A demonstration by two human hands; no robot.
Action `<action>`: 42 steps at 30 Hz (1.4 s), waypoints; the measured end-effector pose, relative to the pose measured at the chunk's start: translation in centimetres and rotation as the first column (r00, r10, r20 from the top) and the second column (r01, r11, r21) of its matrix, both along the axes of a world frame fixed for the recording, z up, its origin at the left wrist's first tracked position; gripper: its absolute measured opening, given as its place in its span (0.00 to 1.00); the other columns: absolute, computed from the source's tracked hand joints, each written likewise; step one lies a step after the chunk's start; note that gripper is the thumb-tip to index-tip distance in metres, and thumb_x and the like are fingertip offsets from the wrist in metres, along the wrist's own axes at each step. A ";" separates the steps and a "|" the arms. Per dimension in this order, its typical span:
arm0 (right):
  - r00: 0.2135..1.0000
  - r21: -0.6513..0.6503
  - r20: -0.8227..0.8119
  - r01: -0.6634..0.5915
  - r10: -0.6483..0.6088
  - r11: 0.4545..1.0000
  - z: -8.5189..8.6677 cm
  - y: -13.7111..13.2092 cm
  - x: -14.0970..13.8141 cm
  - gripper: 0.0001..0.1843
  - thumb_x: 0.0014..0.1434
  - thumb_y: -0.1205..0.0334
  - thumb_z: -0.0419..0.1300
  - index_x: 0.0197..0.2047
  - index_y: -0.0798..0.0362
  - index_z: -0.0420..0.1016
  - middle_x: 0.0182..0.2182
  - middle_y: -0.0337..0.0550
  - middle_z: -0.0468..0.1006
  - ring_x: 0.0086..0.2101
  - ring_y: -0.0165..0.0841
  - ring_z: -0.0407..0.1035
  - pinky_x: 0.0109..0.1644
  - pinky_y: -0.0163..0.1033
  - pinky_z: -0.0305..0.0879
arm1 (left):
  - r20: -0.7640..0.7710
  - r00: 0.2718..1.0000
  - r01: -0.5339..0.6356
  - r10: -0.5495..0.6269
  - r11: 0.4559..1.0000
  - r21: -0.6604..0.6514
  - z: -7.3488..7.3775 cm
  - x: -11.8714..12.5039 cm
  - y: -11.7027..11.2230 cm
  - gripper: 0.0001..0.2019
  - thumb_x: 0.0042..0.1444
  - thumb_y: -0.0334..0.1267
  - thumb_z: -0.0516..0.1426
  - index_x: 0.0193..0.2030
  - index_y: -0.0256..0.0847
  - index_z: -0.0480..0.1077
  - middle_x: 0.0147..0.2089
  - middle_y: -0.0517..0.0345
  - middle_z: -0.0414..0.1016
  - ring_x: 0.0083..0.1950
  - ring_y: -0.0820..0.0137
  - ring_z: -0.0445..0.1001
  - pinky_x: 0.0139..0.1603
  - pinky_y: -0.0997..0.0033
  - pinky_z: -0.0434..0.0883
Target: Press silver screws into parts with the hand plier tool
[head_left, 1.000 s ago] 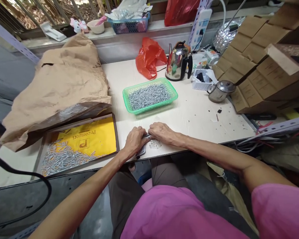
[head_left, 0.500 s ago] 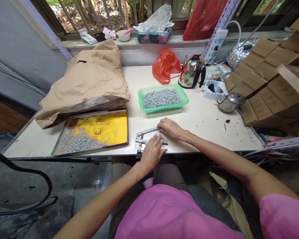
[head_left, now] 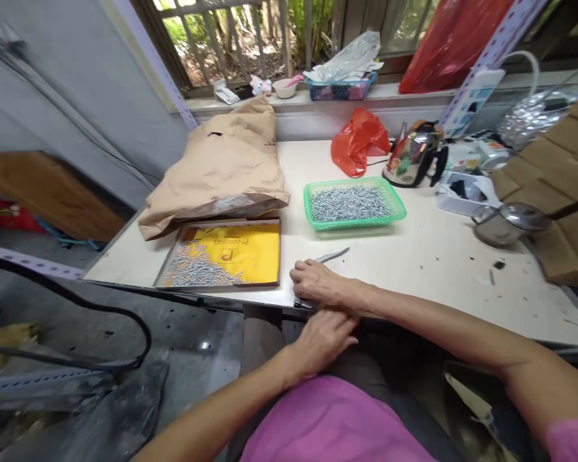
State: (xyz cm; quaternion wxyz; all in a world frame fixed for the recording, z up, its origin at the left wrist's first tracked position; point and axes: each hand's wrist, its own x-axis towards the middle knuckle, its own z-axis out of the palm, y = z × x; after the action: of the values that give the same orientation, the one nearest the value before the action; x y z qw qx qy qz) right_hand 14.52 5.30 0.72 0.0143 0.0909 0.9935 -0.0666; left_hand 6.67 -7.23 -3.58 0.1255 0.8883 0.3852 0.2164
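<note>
A small grey metal lever tool (head_left: 334, 255) lies at the table's front edge. One long handle slants out past my right hand (head_left: 315, 282), and a dark foot shows below it. My right hand is closed over the tool's head end, with its fingers curled down and hiding most of the tool. Just below, at the table edge, my left hand (head_left: 325, 337) has its fingers stretched forward and its thumb apart. Its fingertips come close under the right wrist, and I see nothing held in it.
Left of the hands, a shallow tray (head_left: 279, 256) with a yellow sheet holds many small metal pins. Beyond stands a green basket (head_left: 356, 224) of similar pins. A brown paper sack (head_left: 226, 160), a red bag (head_left: 359, 144), a kettle (head_left: 414, 154) and a metal pot (head_left: 510, 224) surround the work area.
My right hand has moved from the upper handle to the tool's head end. My left hand has drawn back off the tool toward my body. The view has shifted left.
</note>
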 end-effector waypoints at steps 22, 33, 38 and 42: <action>0.624 -0.063 -0.487 0.673 -0.611 0.737 1.7 7.1 7.8 0.15 0.63 0.61 0.53 0.51 0.55 0.72 0.42 0.52 0.73 0.45 0.44 0.67 0.48 0.49 0.65 | -0.472 0.667 -0.710 0.577 0.684 -0.167 5.0 -20.7 7.2 0.07 0.50 0.31 0.55 0.28 0.38 0.76 0.33 0.49 0.76 0.37 0.63 0.73 0.40 0.67 0.67; 0.831 -0.220 0.024 0.547 -0.556 0.808 -1.1 -2.7 8.3 0.09 0.64 0.60 0.56 0.43 0.55 0.73 0.39 0.46 0.71 0.38 0.33 0.68 0.40 0.36 0.62 | 0.015 0.675 -0.505 0.738 0.477 -0.719 7.1 -10.6 5.5 0.12 0.46 0.44 0.58 0.33 0.38 0.74 0.27 0.58 0.75 0.25 0.72 0.71 0.24 0.75 0.67; 0.814 -0.159 0.068 0.579 -0.576 0.800 -1.6 -2.9 8.2 0.09 0.66 0.64 0.52 0.42 0.55 0.72 0.40 0.46 0.72 0.38 0.33 0.68 0.39 0.36 0.59 | -0.005 0.604 -0.415 0.797 0.310 -0.855 4.8 -6.8 5.1 0.15 0.46 0.46 0.59 0.34 0.36 0.72 0.17 0.64 0.67 0.17 0.75 0.64 0.16 0.78 0.61; 0.813 -0.151 0.053 0.581 -0.580 0.800 -2.0 -2.9 8.2 0.08 0.66 0.64 0.51 0.42 0.55 0.71 0.40 0.46 0.72 0.37 0.33 0.67 0.37 0.36 0.57 | -0.097 0.603 -0.507 0.792 0.287 -0.813 4.6 -6.5 5.5 0.16 0.47 0.49 0.59 0.33 0.36 0.73 0.12 0.66 0.63 0.13 0.77 0.60 0.15 0.79 0.56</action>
State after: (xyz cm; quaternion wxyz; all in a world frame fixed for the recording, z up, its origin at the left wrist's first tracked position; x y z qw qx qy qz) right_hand 22.77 2.45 -1.25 0.0023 0.3893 0.9093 -0.1470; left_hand 0.17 -1.71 0.99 0.4554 0.4480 0.7422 0.2025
